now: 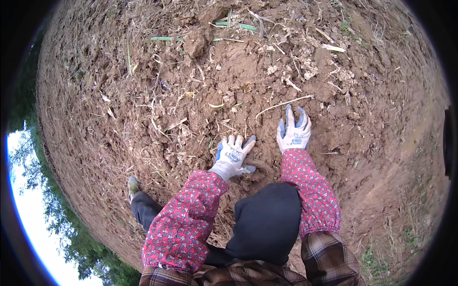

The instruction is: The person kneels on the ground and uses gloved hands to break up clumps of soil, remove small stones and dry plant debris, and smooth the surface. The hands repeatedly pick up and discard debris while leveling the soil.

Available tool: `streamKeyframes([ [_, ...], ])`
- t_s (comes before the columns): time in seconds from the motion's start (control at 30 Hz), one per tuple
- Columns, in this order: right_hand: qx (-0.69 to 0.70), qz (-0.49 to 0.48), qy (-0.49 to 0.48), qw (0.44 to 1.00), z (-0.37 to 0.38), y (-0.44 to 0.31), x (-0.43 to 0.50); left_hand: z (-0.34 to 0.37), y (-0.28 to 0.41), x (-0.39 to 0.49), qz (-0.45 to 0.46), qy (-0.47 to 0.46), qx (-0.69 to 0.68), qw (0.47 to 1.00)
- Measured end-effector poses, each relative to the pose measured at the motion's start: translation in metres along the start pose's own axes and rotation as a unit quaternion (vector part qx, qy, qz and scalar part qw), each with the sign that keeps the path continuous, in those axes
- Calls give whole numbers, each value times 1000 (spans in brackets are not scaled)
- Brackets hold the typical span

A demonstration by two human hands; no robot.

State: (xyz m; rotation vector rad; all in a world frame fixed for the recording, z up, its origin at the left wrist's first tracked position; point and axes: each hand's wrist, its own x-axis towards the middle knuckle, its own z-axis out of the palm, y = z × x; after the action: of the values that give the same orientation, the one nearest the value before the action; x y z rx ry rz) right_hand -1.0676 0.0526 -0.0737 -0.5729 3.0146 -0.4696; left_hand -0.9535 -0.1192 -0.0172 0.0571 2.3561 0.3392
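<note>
My left hand [233, 155], in a pale knitted work glove with a blue-grey coating, is palm down on loose brown soil [243, 64]. Its thumb and fingers are apart, and I see nothing held in it. To the right and a little farther forward, my right hand [295, 130] wears a matching glove. Its fingers are spread over the soil, just short of a long dry stalk [282, 104]. Both gloves bear printing on the back. The palms face down, so what lies under them is hidden. Red floral sleeve covers [182, 221] reach both wrists.
My dark-trousered knee [268, 218] is between my forearms. A shoe [134, 186] stands on the soil to the left. Dry straw, clods and cut green leaf pieces [166, 38] are scattered ahead. Low grass [374, 257] grows at the lower right; trees [61, 221] stand beyond the field's left edge.
</note>
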Motion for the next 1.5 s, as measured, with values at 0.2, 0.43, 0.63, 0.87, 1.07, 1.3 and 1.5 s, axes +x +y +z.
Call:
streamKeyframes([
  [0.2, -5, -1, -1, 1000, 0, 0, 1, 14, -5, -2, 35, 12, 36, 999],
  [0.43, -16, -1, 5, 1000, 1, -1, 2, 14, 11, 1, 31, 39, 23, 999],
  [0.63, -24, -5, 4, 1000, 3, 5, 2, 33, 26, -3, 137, 71, 49, 987],
  [0.87, -3, -11, 1, 1000, -1, -2, 4, 47, 38, 5, 98, 87, 95, 987],
  [1.07, -10, -14, 19, 1000, 4, 12, 2, 19, 34, 10, 24, 16, -239, 971],
  [1.3, 14, -19, 32, 999, 5, 8, 1, 23, 9, -53, -289, 118, -802, 510],
  [1.5, 29, -23, 35, 999, 6, 9, 1, -6, -31, -96, -232, 180, -866, 406],
])
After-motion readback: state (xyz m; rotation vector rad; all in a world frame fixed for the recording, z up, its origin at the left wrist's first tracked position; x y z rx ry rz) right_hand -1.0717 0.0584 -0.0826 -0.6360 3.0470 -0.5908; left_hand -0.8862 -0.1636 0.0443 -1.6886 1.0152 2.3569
